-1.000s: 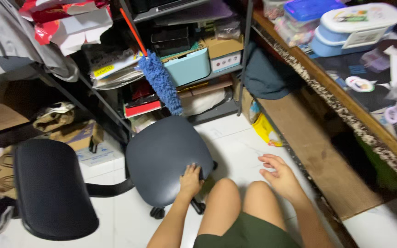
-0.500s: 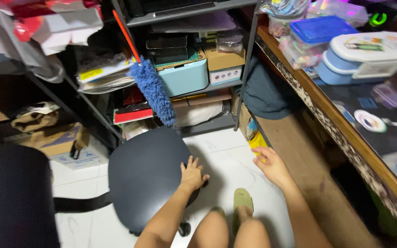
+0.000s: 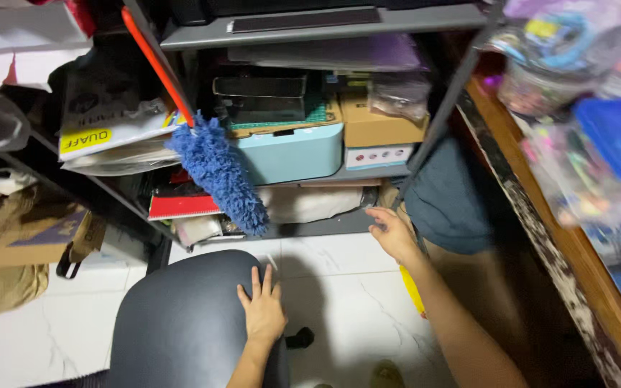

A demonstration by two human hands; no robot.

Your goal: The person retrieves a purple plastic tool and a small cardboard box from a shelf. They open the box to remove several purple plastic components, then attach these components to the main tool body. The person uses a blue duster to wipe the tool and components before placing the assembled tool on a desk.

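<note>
**Hands at the chair and the low shelf**

White marble-look floor tiles [image 3: 339, 287] were seen at the bottom of a crowded corner, with a dark metal shelving unit [image 3: 310, 32] filling the far side and a wooden desk edge [image 3: 540, 215] running down the right. On the shelf's middle level, a pale blue box [image 3: 296, 151] was set just left of a brown cardboard box [image 3: 379, 126], with dark trays stacked above them. A blue fluffy duster [image 3: 217, 172] on an orange-red handle [image 3: 156, 61] was leaned diagonally across the shelf front, its head hanging over a red-edged book [image 3: 181, 207] on the lower level. Cardboard and a tan bag [image 3: 16, 237] were piled at the far left. Blurred plastic containers, one with a blue lid [image 3: 619, 140], were stacked on the desk.

The left hand [image 3: 261, 310] was laid flat, fingers spread, on the right edge of the dark grey chair seat [image 3: 181, 323], which stood near the bottom left on the tiles. The right hand [image 3: 391, 233] was held open and empty, fingers loosely parted, close to the lowest shelf edge beside a dark teal cloth [image 3: 451, 197] hanging under the desk. Whether it touched the shelf could not be told. A yellow object [image 3: 412, 291] was partly hidden under the right forearm.
</note>
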